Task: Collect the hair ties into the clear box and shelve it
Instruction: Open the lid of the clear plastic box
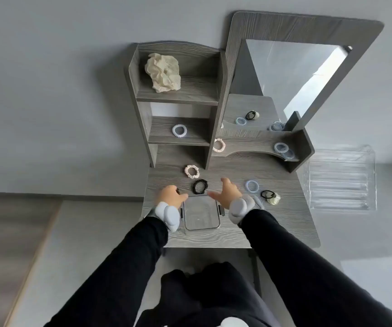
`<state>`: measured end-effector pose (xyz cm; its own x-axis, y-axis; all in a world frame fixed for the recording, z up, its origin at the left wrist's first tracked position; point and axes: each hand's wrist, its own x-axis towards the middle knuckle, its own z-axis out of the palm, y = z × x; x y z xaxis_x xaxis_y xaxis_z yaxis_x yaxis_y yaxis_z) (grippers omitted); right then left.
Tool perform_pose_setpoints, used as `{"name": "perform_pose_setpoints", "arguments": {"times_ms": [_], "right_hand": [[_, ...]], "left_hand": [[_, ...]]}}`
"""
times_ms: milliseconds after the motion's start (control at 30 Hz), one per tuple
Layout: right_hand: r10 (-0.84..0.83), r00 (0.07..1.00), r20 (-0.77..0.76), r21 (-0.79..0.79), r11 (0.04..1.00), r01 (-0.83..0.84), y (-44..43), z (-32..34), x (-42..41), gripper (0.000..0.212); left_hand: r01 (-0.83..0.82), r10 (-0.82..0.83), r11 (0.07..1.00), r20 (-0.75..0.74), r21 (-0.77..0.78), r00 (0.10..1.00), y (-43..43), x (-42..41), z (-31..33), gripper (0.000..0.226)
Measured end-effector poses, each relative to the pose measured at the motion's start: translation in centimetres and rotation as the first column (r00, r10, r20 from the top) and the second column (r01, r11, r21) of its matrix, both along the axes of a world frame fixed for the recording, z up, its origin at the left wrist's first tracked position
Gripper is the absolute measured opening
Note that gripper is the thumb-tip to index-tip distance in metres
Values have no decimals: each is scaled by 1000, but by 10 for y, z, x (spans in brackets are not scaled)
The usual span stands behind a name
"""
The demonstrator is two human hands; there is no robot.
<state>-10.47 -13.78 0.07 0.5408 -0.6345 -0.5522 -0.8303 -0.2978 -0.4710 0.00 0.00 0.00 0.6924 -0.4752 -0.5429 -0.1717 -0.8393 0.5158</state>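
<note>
A clear box (201,215) stands open on the grey table (284,227), between my two hands. My left hand (170,194) is curled at the box's far left corner, with a small dark bit showing at its fingers; what it is I cannot tell. My right hand (227,192) hovers over the far right corner with fingers spread and nothing in it. Just beyond the box lie a black scrunchie (200,187) and a pink scrunchie (191,171). To the right lie a blue spiral tie (252,186) and a black tie with a cream ornament (270,197).
A grey shelf unit (143,90) holds a large cream scrunchie (163,73) on top and a blue spiral tie (179,131) below. Another pink scrunchie (219,145) and blue spirals (282,149) sit on the low ledge under the mirror (291,74). A clear ribbed tray (341,180) stands right of the table.
</note>
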Motion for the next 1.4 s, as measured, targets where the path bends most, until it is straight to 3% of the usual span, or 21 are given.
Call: {"name": "perform_pose_setpoints", "arguments": {"times_ms": [100, 167, 267, 367, 467, 533, 700, 933, 1100, 1200, 1400], "right_hand": [[-105, 989, -102, 256, 958, 128, -3, -9, -12, 71], [-286, 954, -91, 461, 837, 295, -4, -16, -23, 56], [-430, 901, -59, 579, 721, 381, -7, -33, -36, 29], [-481, 876, 6, 588, 710, 386, -9, -44, -39, 13], [-459, 886, 61, 538, 763, 358, -9, -40, -36, 18], [-488, 870, 74, 551, 747, 372, -10, -40, -32, 16], [-473, 878, 73, 565, 745, 354, -22, -29, -33, 25], [-449, 888, 99, 581, 750, 315, -48, -13, -45, 21], [-456, 878, 145, 549, 775, 312, -84, -4, -69, 3], [-444, 883, 150, 507, 802, 317, -103, -3, -89, 10], [-435, 900, 36, 416, 825, 382, -129, -15, -130, 13]], "left_hand": [[-80, 84, 996, -166, 30, 983, 8, -7, -14, 42], [-188, 181, 982, -302, 5, 936, 14, -13, -21, 31], [-402, 350, 915, -424, -37, 836, 11, -14, -30, 32], [-414, 352, 907, -399, -80, 847, 10, -8, -42, 36], [-362, 319, 927, -302, -100, 898, 3, 1, -60, 63], [-326, 293, 940, -254, -97, 922, 0, 1, -57, 70], [-303, 288, 945, -125, -123, 949, -11, -5, -34, 41], [-230, 247, 954, 69, -193, 967, -42, -17, 12, 28], [-199, 216, 948, 43, -247, 976, -78, -35, 26, 15], [-151, 162, 960, 28, -235, 986, -99, -52, 24, 22], [-19, 22, 984, 17, -174, 1000, -135, -87, 0, 4]]}}
